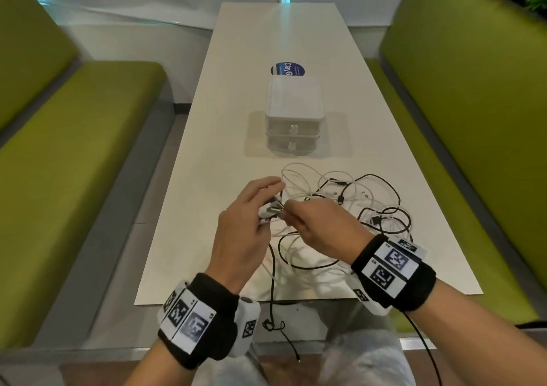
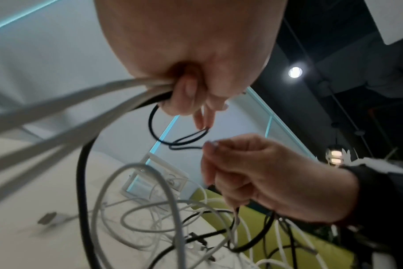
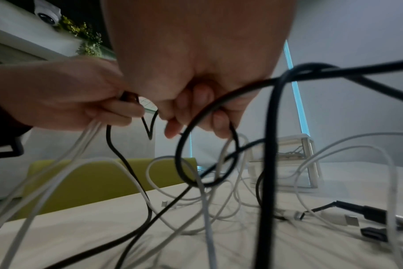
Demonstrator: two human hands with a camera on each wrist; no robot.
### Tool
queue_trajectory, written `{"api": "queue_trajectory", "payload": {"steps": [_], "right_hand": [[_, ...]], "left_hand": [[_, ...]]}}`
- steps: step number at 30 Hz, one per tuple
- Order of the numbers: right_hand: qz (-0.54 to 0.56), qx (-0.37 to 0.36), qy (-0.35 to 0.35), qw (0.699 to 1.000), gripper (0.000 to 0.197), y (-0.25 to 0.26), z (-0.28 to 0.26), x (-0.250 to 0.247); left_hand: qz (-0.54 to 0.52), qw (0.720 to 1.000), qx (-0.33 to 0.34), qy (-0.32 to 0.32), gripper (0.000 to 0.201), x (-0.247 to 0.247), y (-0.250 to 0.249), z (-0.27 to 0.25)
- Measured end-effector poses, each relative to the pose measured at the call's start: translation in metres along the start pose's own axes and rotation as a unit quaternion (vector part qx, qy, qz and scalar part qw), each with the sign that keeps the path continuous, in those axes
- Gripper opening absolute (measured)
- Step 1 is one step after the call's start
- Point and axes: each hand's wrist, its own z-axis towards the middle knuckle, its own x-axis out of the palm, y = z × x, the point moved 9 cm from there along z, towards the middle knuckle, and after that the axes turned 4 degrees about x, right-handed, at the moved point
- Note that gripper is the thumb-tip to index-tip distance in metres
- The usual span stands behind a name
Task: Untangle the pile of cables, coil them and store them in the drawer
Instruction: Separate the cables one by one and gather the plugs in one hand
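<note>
A tangle of white and black cables (image 1: 364, 205) lies on the white table (image 1: 207, 178) in front of me. My left hand (image 1: 268, 205) grips a bunch of white cable strands (image 2: 85, 102) together with a black cable (image 2: 83, 163), lifted above the table. My right hand (image 1: 296, 211) is just right of it. It pinches a thin black cable loop (image 2: 184, 141), and its lower fingers curl round a thicker black cable (image 3: 209, 112). The white two-drawer unit (image 1: 291, 113) stands beyond the pile with both drawers closed.
Green benches (image 1: 74, 149) (image 1: 473, 119) flank the table. A blue round sticker (image 1: 288, 69) lies behind the drawer unit. One black cable (image 1: 270, 282) hangs over the table's near edge toward my lap. Loose plugs (image 3: 352, 218) lie at the pile's right.
</note>
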Motion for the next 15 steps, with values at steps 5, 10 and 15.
{"api": "queue_trajectory", "payload": {"steps": [5,10,15], "right_hand": [[-0.038,0.044,0.029,0.998,0.028,-0.008,0.005,0.004],[0.073,0.100,0.016,0.992,0.025,-0.020,0.006,-0.001],[0.062,0.056,0.039,0.996,0.028,-0.011,0.000,-0.002]], "left_hand": [[-0.232,0.971,-0.032,0.046,0.028,0.016,-0.014,-0.004],[-0.205,0.977,-0.060,0.007,0.027,0.017,-0.005,-0.008],[-0.165,0.980,-0.096,0.063,0.042,0.033,0.015,-0.010]]}}
